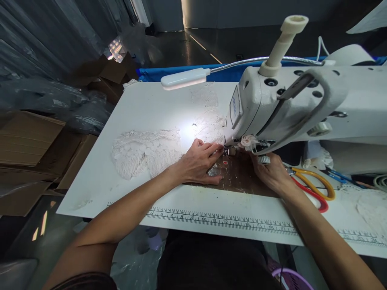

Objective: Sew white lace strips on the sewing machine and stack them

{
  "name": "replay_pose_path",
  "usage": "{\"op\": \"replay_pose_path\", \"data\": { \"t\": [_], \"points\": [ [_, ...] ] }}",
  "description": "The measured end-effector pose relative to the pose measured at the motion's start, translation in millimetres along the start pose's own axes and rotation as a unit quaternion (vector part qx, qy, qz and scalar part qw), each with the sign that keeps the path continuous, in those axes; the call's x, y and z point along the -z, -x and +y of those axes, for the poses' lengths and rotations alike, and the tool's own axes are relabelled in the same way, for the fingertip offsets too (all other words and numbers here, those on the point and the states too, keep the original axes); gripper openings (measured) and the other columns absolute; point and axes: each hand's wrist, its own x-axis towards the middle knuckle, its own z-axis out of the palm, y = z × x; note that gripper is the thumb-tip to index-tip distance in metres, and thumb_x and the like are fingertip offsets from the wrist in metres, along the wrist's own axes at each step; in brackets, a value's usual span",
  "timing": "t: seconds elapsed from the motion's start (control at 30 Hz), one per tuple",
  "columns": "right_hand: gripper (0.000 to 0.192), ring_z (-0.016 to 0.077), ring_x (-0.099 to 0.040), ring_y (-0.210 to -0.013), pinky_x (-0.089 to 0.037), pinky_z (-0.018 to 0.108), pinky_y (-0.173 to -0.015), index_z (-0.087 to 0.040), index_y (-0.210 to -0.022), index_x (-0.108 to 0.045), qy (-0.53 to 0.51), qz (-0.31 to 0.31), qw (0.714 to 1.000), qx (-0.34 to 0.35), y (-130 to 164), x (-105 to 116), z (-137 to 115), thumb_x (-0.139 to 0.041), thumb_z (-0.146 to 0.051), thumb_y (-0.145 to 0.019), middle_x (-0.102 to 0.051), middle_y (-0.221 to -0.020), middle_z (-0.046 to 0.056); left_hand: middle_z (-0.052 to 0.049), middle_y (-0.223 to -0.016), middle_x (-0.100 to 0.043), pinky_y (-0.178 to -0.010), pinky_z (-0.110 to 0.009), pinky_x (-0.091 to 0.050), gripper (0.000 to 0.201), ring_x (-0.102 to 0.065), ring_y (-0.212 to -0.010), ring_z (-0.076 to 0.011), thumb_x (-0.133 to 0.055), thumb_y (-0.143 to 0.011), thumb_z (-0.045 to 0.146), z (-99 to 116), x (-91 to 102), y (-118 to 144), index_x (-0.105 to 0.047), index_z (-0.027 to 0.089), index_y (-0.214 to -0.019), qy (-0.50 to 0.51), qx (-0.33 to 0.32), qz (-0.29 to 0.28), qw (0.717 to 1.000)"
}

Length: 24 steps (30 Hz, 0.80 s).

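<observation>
At the far left, brown cardboard boxes (28, 149) stand stacked beside the white table (99, 181), with dark plastic sheeting (45, 48) behind them. On the table's left half lies a spread of white lace (145, 151), flat and crumpled at its left end, running rightward toward the needle. The left hand (201, 161) rests palm down on the right end of this lace, fingers spread and flat, pressing it to the table just left of the presser foot (231, 151); it grips nothing, only lies on the cloth. Above it a white lamp (183, 78) on a bendy metal neck throws a bright patch on the table, where more lace (207, 108) lies farther back. Along the near edge of the table runs a printed ruler (223, 219). The white sewing machine (302, 100) fills the upper right, its head over a dark brown plate (242, 177). The right hand (272, 171) lies under the machine's arm, just right of the presser foot, fingers tucked forward beneath the head; whether they pinch the lace or lie loose cannot be told. Just right of that hand lie scissors (314, 185) with orange and red handles, and at the far right more white lace (369, 205)
</observation>
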Motion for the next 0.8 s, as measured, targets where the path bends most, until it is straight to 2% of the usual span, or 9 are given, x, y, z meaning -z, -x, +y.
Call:
{"op": "replay_pose_path", "data": {
  "t": [0.07,0.2,0.37,0.47,0.53,0.63,0.7,0.8],
  "points": [
    [0.049,0.0244,-0.063,-0.074,-0.051,0.035,-0.064,-0.019,-0.086,-0.064,-0.002,-0.014,1.0,0.0,4.2,0.1,-4.8,-0.032,-0.053,-0.101,-0.066,-0.079,0.009,-0.021,-0.136,-0.052,-0.088,-0.047,-0.036,0.069,-0.052,-0.112,-0.0325,-0.045,-0.09,0.059,-0.1,0.4,0.3,-0.05,0.008,-0.136,-0.006,0.005,-0.008,1.0],
    [0.044,0.0274,-0.065,-0.096,-0.053,0.039,-0.08,-0.018,-0.111,-0.065,0.018,-0.048,0.998,0.021,17.0,-0.2,-12.7,-0.039,-0.051,-0.1,-0.066,-0.104,0.013,-0.02,-0.136,-0.052,-0.093,-0.05,-0.035,0.071,-0.051,-0.113,-0.033,-0.047,-0.089,0.06,-1.3,0.6,0.5,-0.048,0.008,-0.138,0.008,0.015,-0.013,1.0],
    [0.037,0.0277,-0.063,-0.105,-0.054,0.044,-0.089,-0.014,-0.126,-0.06,0.063,-0.028,0.994,0.086,38.9,-3.1,-12.3,-0.044,-0.035,-0.099,-0.06,-0.118,0.017,-0.019,-0.139,-0.05,-0.099,-0.051,-0.035,0.063,-0.052,-0.116,-0.0315,-0.045,-0.094,0.053,-1.4,-2.6,1.1,-0.045,0.011,-0.141,0.037,0.026,0.005,0.999],
    [0.037,0.029,-0.058,-0.116,-0.052,0.047,-0.096,-0.015,-0.131,-0.056,0.048,-0.03,0.991,0.12,52.7,3.3,-11.2,-0.046,-0.031,-0.099,-0.056,-0.126,0.018,-0.019,-0.139,-0.051,-0.1,-0.049,-0.037,0.06,-0.053,-0.117,-0.0298,-0.045,-0.096,0.05,-4.7,-3.7,-0.7,-0.045,0.012,-0.141,0.056,0.021,0.01,0.998],
    [0.034,0.0281,-0.058,-0.117,-0.053,0.047,-0.096,-0.019,-0.13,-0.057,0.025,-0.035,0.99,0.137,59.9,11.8,-13.9,-0.047,-0.029,-0.099,-0.056,-0.127,0.016,-0.018,-0.135,-0.055,-0.1,-0.048,-0.039,0.057,-0.055,-0.115,-0.0288,-0.046,-0.095,0.049,-11.0,-2.1,-5.6,-0.049,0.012,-0.138,0.064,0.015,0.01,0.998],
    [0.024,0.0258,-0.063,-0.108,-0.057,0.043,-0.085,-0.027,-0.119,-0.062,-0.017,-0.024,0.987,0.16,68.5,29.2,-26.5,-0.051,-0.025,-0.098,-0.062,-0.119,0.011,-0.012,-0.12,-0.064,-0.1,-0.048,-0.04,0.043,-0.059,-0.108,-0.0266,-0.05,-0.092,0.045,-25.2,3.8,-20.3,-0.062,0.017,-0.123,0.076,0.007,-0.002,0.997],
    [0.018,0.0262,-0.066,-0.102,-0.058,0.043,-0.08,-0.031,-0.108,-0.064,-0.049,0.004,0.984,0.173,76.5,42.6,-37.8,-0.054,-0.023,-0.095,-0.066,-0.114,0.008,-0.006,-0.11,-0.068,-0.1,-0.047,-0.042,0.027,-0.062,-0.101,-0.0232,-0.05,-0.092,0.035,-33.6,9.0,-32.7,-0.07,0.022,-0.106,0.083,0.01,-0.021,0.996],
    [0.021,0.03,-0.068,-0.095,-0.059,0.05,-0.076,-0.041,-0.11,-0.062,-0.062,0.068,0.981,0.169,96.3,63.1,-46.6,-0.056,-0.032,-0.092,-0.07,-0.104,0.007,-0.003,-0.105,-0.071,-0.1,-0.045,-0.044,0.025,-0.064,-0.095,-0.0201,-0.047,-0.089,0.019,-38.5,17.2,-46.0,-0.072,0.023,-0.087,0.067,0.011,-0.025,0.997]
  ]
}}
